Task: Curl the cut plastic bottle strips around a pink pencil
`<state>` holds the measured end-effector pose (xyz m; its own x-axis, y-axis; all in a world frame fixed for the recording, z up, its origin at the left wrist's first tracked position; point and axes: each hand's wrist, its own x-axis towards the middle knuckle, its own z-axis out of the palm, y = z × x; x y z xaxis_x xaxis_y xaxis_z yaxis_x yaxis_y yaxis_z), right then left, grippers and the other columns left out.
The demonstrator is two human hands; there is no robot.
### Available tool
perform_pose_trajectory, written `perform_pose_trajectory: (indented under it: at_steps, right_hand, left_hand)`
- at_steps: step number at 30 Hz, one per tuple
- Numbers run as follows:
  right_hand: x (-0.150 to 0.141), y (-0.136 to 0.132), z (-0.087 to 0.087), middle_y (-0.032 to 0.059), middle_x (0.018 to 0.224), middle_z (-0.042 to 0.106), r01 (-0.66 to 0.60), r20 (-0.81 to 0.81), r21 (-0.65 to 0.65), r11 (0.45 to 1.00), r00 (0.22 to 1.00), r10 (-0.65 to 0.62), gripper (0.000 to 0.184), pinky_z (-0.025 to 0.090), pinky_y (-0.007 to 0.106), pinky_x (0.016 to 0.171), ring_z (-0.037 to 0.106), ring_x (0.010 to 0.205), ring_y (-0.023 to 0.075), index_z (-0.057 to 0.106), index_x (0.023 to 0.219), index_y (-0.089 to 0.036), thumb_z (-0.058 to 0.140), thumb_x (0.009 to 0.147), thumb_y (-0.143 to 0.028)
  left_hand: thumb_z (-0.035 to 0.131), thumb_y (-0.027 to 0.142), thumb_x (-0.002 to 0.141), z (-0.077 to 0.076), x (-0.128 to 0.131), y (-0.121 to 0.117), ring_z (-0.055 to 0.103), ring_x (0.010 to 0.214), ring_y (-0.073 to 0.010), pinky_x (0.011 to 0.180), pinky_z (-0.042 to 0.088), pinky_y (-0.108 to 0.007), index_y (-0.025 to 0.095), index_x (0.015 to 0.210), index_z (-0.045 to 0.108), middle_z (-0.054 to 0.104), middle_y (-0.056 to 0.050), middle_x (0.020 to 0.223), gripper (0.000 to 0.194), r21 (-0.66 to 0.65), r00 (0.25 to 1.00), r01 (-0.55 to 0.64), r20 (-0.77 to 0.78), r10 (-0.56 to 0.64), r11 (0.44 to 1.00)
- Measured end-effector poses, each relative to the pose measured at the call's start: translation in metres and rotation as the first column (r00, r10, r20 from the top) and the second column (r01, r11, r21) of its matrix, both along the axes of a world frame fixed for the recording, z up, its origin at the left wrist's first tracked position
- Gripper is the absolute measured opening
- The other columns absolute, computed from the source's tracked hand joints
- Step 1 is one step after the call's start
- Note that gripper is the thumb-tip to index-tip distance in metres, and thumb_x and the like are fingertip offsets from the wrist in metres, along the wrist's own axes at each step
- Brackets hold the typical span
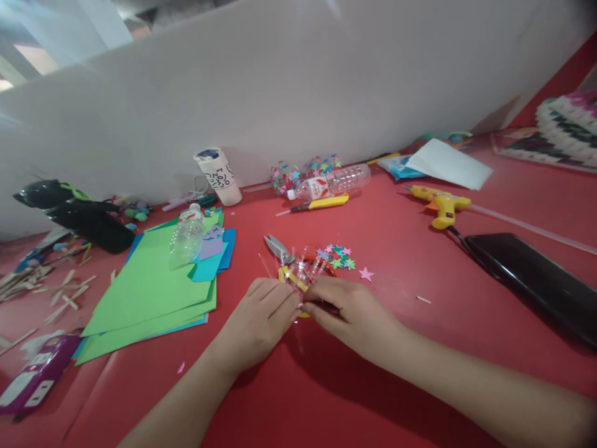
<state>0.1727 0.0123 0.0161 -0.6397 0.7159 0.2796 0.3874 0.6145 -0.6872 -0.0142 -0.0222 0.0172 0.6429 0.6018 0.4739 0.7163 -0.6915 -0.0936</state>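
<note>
At the middle of the table, my left hand point(269, 311) and my right hand point(347, 311) meet, fingers closed on a clear plastic piece cut into strips point(305, 271). It looks like part of a cut bottle, with yellow bands on it. My fingers hide its lower part. Just behind it lie scissors point(278, 247), blades pointing away to the left, their orange-red handles partly covered. Small coloured paper stars point(336, 256) lie in a heap beyond my right hand, and one pink star point(366, 274) sits apart.
Green paper sheets point(149, 292) lie left, bearing a clear bottle point(187, 233) and purple paper point(212, 246). A yellow cutter point(329, 201), another bottle point(345, 180) and a white cup point(219, 177) stand or lie behind. Right are a yellow glue gun point(441, 202) and black case point(536, 280).
</note>
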Motion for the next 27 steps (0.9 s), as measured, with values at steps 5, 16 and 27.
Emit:
perform_pose_trajectory:
  at_steps: [5,16,27]
  right_hand:
    - [-0.0003,-0.0029,-0.0008,0.0041,0.074,0.060,0.047,0.084,0.185,0.982,0.994,-0.063,0.013,0.034,0.025,0.055,0.053,0.063,0.0143,0.060,0.081,-0.015,0.048,0.085,-0.015]
    - [0.0027,0.0017,0.0024,0.0016,0.076,0.059,0.003,0.062,0.096,0.995,0.998,-0.009,0.009,0.034,0.023,0.057,0.054,0.066,0.0126,0.059,0.081,-0.016,0.051,0.084,-0.013]
    - [0.0021,0.0039,0.0030,0.0002,0.073,0.058,0.038,0.058,-0.112,0.993,0.998,-0.032,0.007,0.034,0.023,0.056,0.051,0.064,0.0116,0.060,0.076,-0.017,0.054,0.081,-0.018]
  left_hand:
    - [0.046,0.011,0.088,-0.0032,0.0018,0.0006,0.048,0.078,-0.0185,0.072,0.038,-0.032,0.011,0.088,0.057,0.062,-0.007,0.085,0.011,-0.022,1.000,-0.024,0.018,0.025,0.999]
    - [0.051,0.011,0.085,-0.0030,0.0055,-0.0037,0.050,0.076,-0.0180,0.071,0.038,-0.033,0.011,0.088,0.058,0.062,-0.006,0.082,0.007,-0.017,0.995,-0.037,0.096,0.039,0.999]
    - [0.045,0.013,0.089,-0.0050,0.0052,-0.0058,0.048,0.077,-0.0184,0.071,0.036,-0.033,0.013,0.091,0.057,0.060,-0.007,0.084,0.012,-0.044,0.998,-0.044,0.044,0.046,0.998]
